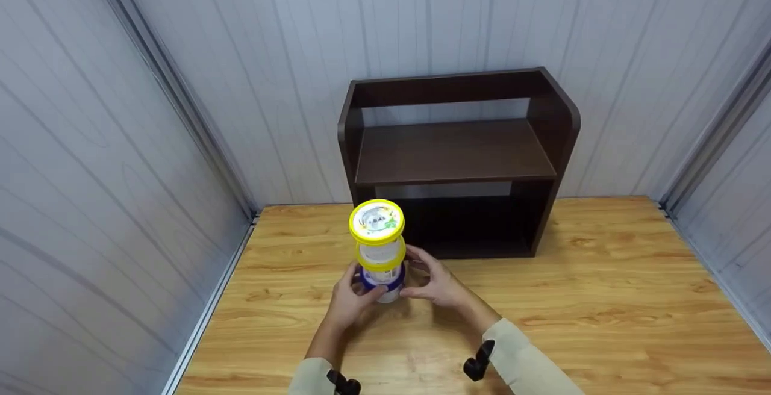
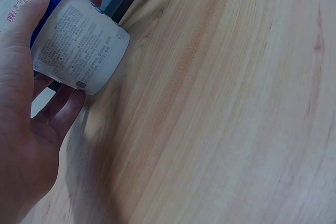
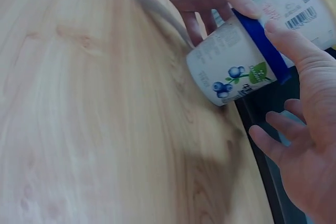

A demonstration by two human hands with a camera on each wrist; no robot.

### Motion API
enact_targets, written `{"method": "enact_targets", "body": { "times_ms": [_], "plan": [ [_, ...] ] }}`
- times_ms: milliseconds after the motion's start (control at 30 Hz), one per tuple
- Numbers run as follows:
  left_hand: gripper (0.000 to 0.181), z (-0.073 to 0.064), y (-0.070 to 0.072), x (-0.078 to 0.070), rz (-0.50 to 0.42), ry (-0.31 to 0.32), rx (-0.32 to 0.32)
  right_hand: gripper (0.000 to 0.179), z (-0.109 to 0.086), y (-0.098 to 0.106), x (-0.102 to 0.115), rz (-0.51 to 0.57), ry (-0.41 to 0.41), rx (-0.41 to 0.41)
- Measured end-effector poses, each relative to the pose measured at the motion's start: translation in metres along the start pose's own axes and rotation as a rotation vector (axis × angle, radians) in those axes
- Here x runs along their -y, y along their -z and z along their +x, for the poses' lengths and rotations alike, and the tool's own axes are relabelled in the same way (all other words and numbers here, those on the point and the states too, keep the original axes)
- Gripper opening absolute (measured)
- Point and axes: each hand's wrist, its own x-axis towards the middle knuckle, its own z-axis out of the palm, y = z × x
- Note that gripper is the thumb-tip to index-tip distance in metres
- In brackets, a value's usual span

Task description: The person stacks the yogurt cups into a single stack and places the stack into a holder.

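Three tubs stand stacked in front of me, a little tilted in the head view. The bottom tub [image 3: 226, 61] is white with blueberries printed on it and a blue lid [image 2: 52, 6]; the middle tub [image 1: 383, 276] and top tub [image 1: 379, 251] have yellow lids. My left hand [image 1: 349, 301] grips the bottom tub, thumb over its blue lid and fingers behind. On the other side my right hand [image 1: 443, 289] is spread loosely, thumb [image 3: 289, 40] at the blue lid. Its lower fingers [image 3: 268, 135] stand apart from the bottom tub.
A dark brown two-tier shelf [image 1: 458, 154] stands against the back wall, just behind the stack. Below is a wood-grain table [image 1: 602, 298]. Pale panelled walls [image 1: 120, 172] close in the left, back and right sides.
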Motion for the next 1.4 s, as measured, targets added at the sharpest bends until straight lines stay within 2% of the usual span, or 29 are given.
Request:
{"method": "enact_targets", "body": {
  "times_ms": [267, 433, 633, 733, 933, 1033, 1200, 1300, 1400],
  "plan": [
    [0.075, 0.0, -0.001, -0.004, -0.007, 0.011, -0.002, 0.086, -0.002, -0.012, -0.01, 0.001, 0.012, -0.019],
    [0.075, 0.001, -0.003, 0.0, 0.0, -0.013, 0.0, 0.084, -0.002, -0.02, -0.013, -0.036, -0.019, -0.043],
    [0.075, 0.0, -0.006, -0.002, -0.012, -0.006, -0.013, 0.08, -0.002, -0.025, -0.016, -0.061, -0.053, -0.09],
    [0.075, -0.002, -0.006, -0.008, -0.027, -0.013, -0.007, 0.077, -0.002, -0.027, -0.015, -0.066, -0.047, -0.103],
    [0.072, -0.011, -0.003, -0.036, -0.047, -0.02, 0.005, 0.075, -0.002, -0.028, -0.013, -0.033, -0.033, -0.109],
    [0.073, -0.012, -0.003, -0.038, -0.042, -0.043, 0.0, 0.074, -0.002, -0.028, -0.013, -0.031, -0.041, -0.109],
    [0.074, -0.011, -0.004, -0.032, -0.039, -0.056, -0.027, 0.074, 0.0, -0.028, -0.012, -0.043, -0.064, -0.107],
    [0.08, -0.009, -0.003, -0.019, -0.019, -0.054, -0.038, 0.075, 0.001, -0.03, -0.012, -0.048, -0.068, -0.104],
    [0.086, -0.007, 0.0, -0.005, -0.023, -0.047, -0.022, 0.076, 0.002, -0.032, -0.012, -0.054, -0.076, -0.104]
  ]
}}
